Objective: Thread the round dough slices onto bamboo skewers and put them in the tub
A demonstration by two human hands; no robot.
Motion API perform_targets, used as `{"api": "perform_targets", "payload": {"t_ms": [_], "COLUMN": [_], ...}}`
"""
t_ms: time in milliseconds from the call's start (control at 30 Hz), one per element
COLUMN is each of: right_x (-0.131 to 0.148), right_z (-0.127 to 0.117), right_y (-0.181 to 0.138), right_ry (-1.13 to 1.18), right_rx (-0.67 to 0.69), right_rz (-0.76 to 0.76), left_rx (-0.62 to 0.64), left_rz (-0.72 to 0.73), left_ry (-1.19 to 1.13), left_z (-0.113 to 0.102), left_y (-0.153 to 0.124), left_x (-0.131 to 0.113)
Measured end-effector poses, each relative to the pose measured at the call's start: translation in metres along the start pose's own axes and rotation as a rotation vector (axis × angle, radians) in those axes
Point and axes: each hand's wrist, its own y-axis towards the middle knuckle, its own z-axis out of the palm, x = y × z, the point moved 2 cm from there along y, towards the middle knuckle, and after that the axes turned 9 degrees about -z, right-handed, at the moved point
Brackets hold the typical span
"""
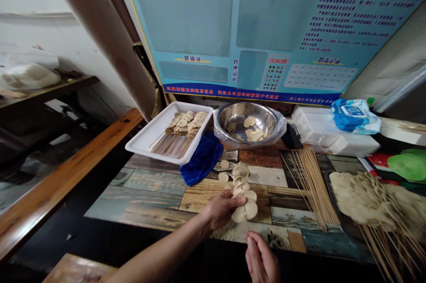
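Observation:
My left hand [222,208] pinches the pale round slices threaded on a thin bamboo skewer [243,190], low in the stack. My right hand [262,258] is closed around the skewer's bare lower end, near the table's front edge. The skewer stands roughly upright above the patterned table [149,194], carrying several folded slices. Two loose slices [223,171] lie on the table just left of it.
A white tray [146,140] with finished skewers sits at back left, a blue cloth [201,161] beside it. A steel bowl [246,124] holds more slices. Bare skewers [311,181] fan out to the right, beside a tray of filled skewers [376,203].

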Motion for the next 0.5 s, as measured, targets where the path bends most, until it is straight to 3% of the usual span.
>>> {"api": "perform_targets", "payload": {"t_ms": [267, 500], "right_x": [-0.005, -0.004], "right_z": [-0.004, -0.003], "right_y": [0.001, -0.003], "right_ry": [0.006, -0.012], "right_rx": [0.032, 0.033], "right_rz": [-0.008, -0.032], "left_rx": [-0.053, -0.081], "left_rz": [0.089, 0.042], "left_ry": [-0.062, -0.098], "left_z": [-0.006, -0.012], "left_y": [0.004, 0.01], "left_x": [-0.008, -0.011]}}
